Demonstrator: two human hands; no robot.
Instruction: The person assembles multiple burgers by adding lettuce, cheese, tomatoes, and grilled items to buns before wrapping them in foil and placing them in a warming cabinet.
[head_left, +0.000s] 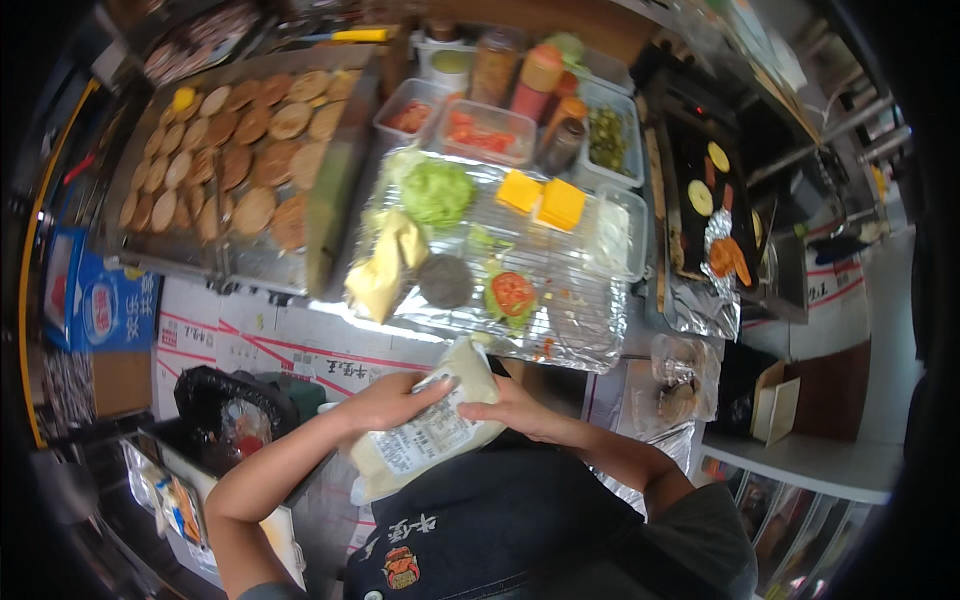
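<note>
Between both hands I hold a plastic bag of pale sauce with a printed label, tilted against my dark apron. My left hand grips its left side, thumb on the label; my right hand grips its upper right side. Just beyond lies a foil-lined wire rack. On it are a tomato slice on lettuce, a dark round patty or bun, a yellow piping bag or wrapper, a heap of lettuce and stacked cheese slices.
A griddle with many browned rounds stands at the left. Tubs of tomato and pickles, with sauce bottles, line the back. At the right is a dark hot plate. A lined bin stands lower left.
</note>
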